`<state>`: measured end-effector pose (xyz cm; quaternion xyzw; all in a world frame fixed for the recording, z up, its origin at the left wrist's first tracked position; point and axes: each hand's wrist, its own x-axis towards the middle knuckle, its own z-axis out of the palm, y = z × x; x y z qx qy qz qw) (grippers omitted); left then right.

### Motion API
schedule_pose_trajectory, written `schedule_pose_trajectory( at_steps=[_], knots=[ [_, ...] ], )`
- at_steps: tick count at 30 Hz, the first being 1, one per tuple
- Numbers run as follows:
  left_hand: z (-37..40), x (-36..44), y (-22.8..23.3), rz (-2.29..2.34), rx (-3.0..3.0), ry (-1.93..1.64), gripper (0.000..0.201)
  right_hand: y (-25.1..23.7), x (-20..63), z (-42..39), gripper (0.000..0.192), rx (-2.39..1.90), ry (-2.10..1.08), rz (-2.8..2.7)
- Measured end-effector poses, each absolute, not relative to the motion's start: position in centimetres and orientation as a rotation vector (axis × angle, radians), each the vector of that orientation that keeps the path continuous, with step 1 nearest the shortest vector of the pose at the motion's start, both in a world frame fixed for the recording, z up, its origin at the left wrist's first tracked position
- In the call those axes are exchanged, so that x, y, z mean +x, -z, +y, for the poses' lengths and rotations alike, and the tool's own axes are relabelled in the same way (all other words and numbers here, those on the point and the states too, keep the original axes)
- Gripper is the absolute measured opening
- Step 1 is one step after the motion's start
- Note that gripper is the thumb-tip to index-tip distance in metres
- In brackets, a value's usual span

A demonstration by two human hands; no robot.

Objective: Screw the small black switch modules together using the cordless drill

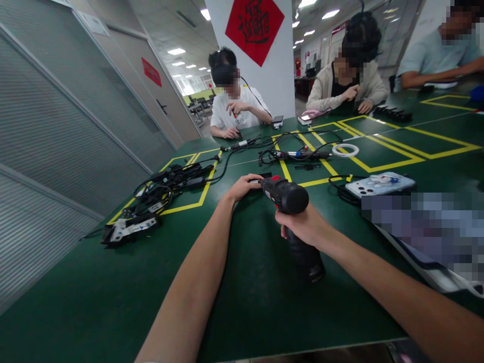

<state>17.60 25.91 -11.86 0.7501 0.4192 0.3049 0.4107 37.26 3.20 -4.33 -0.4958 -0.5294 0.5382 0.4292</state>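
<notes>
My right hand [304,224] is wrapped around the grip of a black cordless drill [289,195] with red accents. Its body points forward and left, the nose close to the fingers of my left hand [244,187]. That hand lies low at the table, closed on a small black flat part [266,176], which the drill partly covers. Whether the drill's tip touches the part is hidden.
On the green table [249,302], tangled black cables [177,176] lie left, beside a black-and-white device [130,229]. Ahead are more cables, an electric screwdriver [302,155] and a white ring [345,150]. A phone [380,184] sits right. Several people are seated beyond.
</notes>
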Motion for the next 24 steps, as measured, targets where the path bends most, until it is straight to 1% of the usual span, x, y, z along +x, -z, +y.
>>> schedule_pose_trajectory(
  at_steps=[17,24],
  knots=[
    [25.75,17.51,11.51,1.057,1.929,-0.748,0.043,4.3,37.17,3.19,0.029,-1.246,-1.345,-1.31],
    [25.73,17.53,11.51,1.074,1.952,-0.744,0.043,4.59,37.28,3.3,0.023,-1.216,-1.368,-1.31]
  ],
)
